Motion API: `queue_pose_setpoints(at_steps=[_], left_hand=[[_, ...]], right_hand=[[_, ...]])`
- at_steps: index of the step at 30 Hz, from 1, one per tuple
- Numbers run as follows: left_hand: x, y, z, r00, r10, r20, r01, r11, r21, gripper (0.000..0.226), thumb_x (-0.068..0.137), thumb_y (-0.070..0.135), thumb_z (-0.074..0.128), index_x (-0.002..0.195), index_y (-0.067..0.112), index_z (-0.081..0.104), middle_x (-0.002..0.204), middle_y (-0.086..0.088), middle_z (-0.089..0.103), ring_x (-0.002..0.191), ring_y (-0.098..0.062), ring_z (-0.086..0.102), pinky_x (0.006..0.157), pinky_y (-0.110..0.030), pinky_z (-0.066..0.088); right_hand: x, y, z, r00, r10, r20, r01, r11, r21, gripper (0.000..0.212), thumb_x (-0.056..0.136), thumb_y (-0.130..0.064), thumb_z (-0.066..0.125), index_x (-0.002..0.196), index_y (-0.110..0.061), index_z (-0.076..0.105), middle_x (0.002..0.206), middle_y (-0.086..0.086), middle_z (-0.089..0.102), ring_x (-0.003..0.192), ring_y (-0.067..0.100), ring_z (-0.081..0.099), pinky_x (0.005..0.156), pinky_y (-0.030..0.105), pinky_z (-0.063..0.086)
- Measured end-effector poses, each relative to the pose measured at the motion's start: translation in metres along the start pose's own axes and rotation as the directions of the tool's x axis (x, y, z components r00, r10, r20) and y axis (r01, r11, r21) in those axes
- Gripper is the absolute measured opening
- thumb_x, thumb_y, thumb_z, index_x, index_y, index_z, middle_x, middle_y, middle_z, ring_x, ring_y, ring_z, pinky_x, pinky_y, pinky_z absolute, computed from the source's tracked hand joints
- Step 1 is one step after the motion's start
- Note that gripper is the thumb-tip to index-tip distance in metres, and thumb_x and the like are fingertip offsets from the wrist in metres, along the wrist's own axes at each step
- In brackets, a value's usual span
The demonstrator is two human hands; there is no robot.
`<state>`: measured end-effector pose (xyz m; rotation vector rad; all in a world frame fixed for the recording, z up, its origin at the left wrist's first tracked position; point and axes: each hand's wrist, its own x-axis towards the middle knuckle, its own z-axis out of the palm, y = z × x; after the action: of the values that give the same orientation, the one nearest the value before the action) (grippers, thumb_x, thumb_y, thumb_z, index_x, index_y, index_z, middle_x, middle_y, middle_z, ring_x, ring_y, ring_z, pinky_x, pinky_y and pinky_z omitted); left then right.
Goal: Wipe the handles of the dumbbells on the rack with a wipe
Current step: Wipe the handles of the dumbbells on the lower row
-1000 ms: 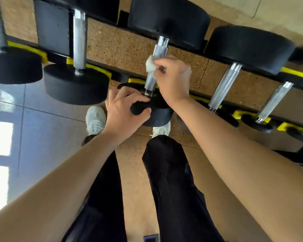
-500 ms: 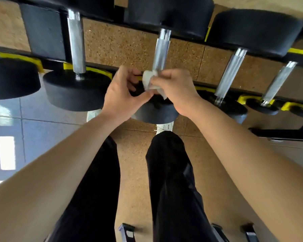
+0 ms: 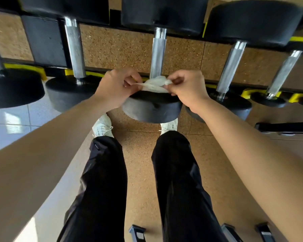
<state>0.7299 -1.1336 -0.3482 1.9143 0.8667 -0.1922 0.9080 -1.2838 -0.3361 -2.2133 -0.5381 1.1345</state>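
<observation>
Both hands are pulling a thin, crumpled white wipe (image 3: 154, 86) taut between them. It is hanging just above the near black rubber head (image 3: 152, 109) of the middle dumbbell, at the lower end of that dumbbell's knurled steel handle (image 3: 157, 53); whether it is touching the handle cannot be told. The left hand (image 3: 115, 88) is pinching the wipe's left end between thumb and curled fingers, and the right hand (image 3: 187, 88) is pinching the bunched right end likewise. The dumbbell is lying in a black rack with yellow cradles (image 3: 248, 92). A small tag on the black trousers (image 3: 105, 180) is showing pale writing too small to read. White lace-up trainers (image 3: 102, 126) are standing on the brown speckled floor (image 3: 122, 48).
</observation>
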Motion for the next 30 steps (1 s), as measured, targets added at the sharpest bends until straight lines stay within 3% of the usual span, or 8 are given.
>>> queue_pose_setpoints(at_steps=[4, 7, 11, 13, 17, 24, 28, 30], left_hand=[[0.020, -0.002, -0.004, 0.991, -0.072, 0.113, 0.051, 0.984, 0.171, 0.005, 0.088, 0.032, 0.076, 0.092, 0.031, 0.073, 0.089, 0.009, 0.072, 0.085, -0.011, 0.069, 0.084, -0.034, 0.059], [0.036, -0.002, -0.011, 0.974, -0.158, 0.164, 0.094, 0.934, 0.345, 0.019, 0.089, 0.040, 0.074, 0.103, 0.026, 0.076, 0.099, 0.005, 0.072, 0.094, -0.018, 0.067, 0.087, -0.035, 0.055], [0.046, -0.005, -0.013, 0.962, -0.215, 0.171, 0.115, 0.882, 0.457, 0.028, 0.088, 0.048, 0.072, 0.104, 0.025, 0.076, 0.109, -0.002, 0.073, 0.102, -0.024, 0.065, 0.083, -0.035, 0.053], [0.048, -0.001, -0.007, 0.957, -0.194, 0.213, 0.089, 0.902, 0.422, 0.032, 0.089, 0.050, 0.070, 0.103, 0.022, 0.076, 0.105, -0.002, 0.072, 0.100, -0.023, 0.064, 0.085, -0.035, 0.050], [0.047, 0.014, 0.003, 0.950, -0.090, 0.299, -0.033, 0.923, 0.384, 0.030, 0.092, 0.048, 0.067, 0.100, 0.020, 0.073, 0.097, -0.001, 0.068, 0.093, -0.019, 0.060, 0.079, -0.030, 0.042], [0.051, -0.004, -0.014, 0.964, -0.228, 0.135, 0.108, 0.801, 0.588, 0.029, 0.098, 0.046, 0.060, 0.114, 0.023, 0.068, 0.120, -0.005, 0.066, 0.110, -0.033, 0.061, 0.080, -0.044, 0.050], [0.056, 0.016, -0.006, 0.996, -0.083, 0.019, 0.066, 0.897, 0.437, 0.026, 0.098, 0.047, 0.057, 0.109, 0.025, 0.066, 0.099, -0.002, 0.069, 0.094, -0.029, 0.065, 0.076, -0.045, 0.054], [0.058, 0.021, -0.003, 0.993, -0.108, -0.040, 0.115, 0.927, 0.357, 0.024, 0.099, 0.046, 0.056, 0.110, 0.027, 0.065, 0.087, 0.002, 0.071, 0.085, -0.024, 0.068, 0.074, -0.043, 0.057]], right_hand=[[0.009, -0.001, -0.001, 0.980, -0.133, 0.147, 0.180, 0.910, -0.373, 0.015, 0.083, -0.021, 0.080, 0.096, -0.014, 0.078, 0.088, -0.003, 0.072, 0.080, 0.013, 0.065, 0.085, 0.033, 0.057], [0.017, -0.009, 0.000, 0.951, -0.125, 0.282, 0.261, 0.814, -0.520, 0.024, 0.090, -0.032, 0.072, 0.103, -0.013, 0.077, 0.096, 0.004, 0.072, 0.088, 0.020, 0.063, 0.084, 0.031, 0.047], [0.026, -0.010, 0.006, 0.928, -0.131, 0.349, 0.323, 0.750, -0.577, 0.029, 0.093, -0.037, 0.067, 0.099, -0.009, 0.075, 0.094, 0.007, 0.068, 0.085, 0.024, 0.062, 0.075, 0.032, 0.043], [0.032, -0.004, 0.000, 0.926, -0.105, 0.363, 0.320, 0.730, -0.604, 0.025, 0.095, -0.034, 0.066, 0.096, -0.009, 0.072, 0.096, 0.008, 0.066, 0.084, 0.023, 0.060, 0.073, 0.032, 0.042], [0.039, 0.016, -0.020, 0.943, -0.026, 0.332, 0.257, 0.692, -0.675, 0.018, 0.097, -0.025, 0.064, 0.099, -0.009, 0.073, 0.105, 0.015, 0.068, 0.099, 0.032, 0.064, 0.082, 0.038, 0.048], [0.027, -0.006, 0.000, 0.921, -0.208, 0.330, 0.361, 0.775, -0.519, 0.024, 0.094, -0.033, 0.067, 0.091, -0.009, 0.072, 0.083, 0.001, 0.062, 0.073, 0.016, 0.053, 0.078, 0.031, 0.042], [0.037, 0.003, -0.017, 0.990, -0.129, 0.060, 0.142, 0.881, -0.452, 0.016, 0.096, -0.024, 0.063, 0.097, -0.010, 0.071, 0.096, -0.002, 0.064, 0.079, 0.006, 0.054, 0.069, 0.012, 0.040], [0.041, 0.002, -0.020, 0.998, -0.060, -0.028, 0.046, 0.930, -0.364, 0.014, 0.096, -0.023, 0.064, 0.099, -0.012, 0.072, 0.095, -0.005, 0.063, 0.077, 0.002, 0.055, 0.066, 0.012, 0.046]])
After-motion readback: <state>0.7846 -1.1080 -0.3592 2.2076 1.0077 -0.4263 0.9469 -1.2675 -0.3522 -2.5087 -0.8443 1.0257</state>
